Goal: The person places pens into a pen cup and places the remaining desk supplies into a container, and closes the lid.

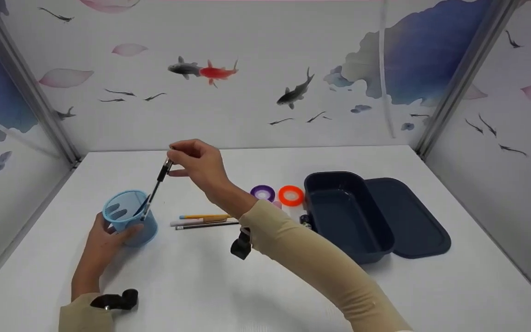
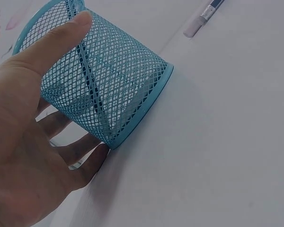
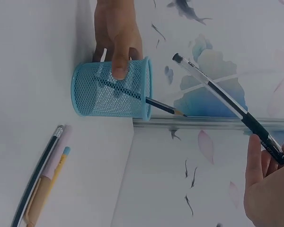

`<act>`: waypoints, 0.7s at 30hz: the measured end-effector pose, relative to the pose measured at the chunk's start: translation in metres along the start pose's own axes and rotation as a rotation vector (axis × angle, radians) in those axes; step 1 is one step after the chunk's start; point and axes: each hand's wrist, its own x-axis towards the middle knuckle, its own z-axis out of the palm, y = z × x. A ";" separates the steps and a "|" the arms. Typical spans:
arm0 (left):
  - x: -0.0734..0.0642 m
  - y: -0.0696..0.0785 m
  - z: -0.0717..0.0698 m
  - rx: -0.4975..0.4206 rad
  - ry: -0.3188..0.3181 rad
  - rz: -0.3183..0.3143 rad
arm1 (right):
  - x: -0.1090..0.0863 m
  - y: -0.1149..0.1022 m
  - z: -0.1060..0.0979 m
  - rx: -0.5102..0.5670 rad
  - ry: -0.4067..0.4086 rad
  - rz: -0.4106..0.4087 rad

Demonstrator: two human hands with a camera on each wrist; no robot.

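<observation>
Clear and black, the pen [image 1: 161,173] I'm watching is pinched in the grip of the right hand [image 1: 201,166], slanting above the blue mesh cup [image 1: 146,233]. The left hand [image 1: 99,246] holds that cup round its side, at the left of the surface [image 1: 191,281]; a dark pencil [image 3: 161,105] leans inside. Rightward I see three writing tools [image 1: 201,222], a purple ring [image 1: 253,194], an orange ring [image 1: 281,195], a navy bin [image 1: 346,221] and a flat lid [image 1: 415,223].
</observation>
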 end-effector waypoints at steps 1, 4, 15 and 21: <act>0.000 0.000 0.000 -0.002 0.000 0.002 | 0.001 -0.002 0.002 -0.001 -0.004 -0.009; 0.000 0.000 0.000 0.005 -0.005 -0.009 | 0.006 -0.004 0.006 -0.008 -0.008 -0.028; 0.000 -0.001 0.001 -0.001 -0.015 -0.008 | 0.024 0.009 0.022 -0.055 0.048 -0.048; -0.001 0.001 -0.001 0.002 -0.014 -0.001 | 0.030 0.020 0.028 -0.059 0.099 -0.057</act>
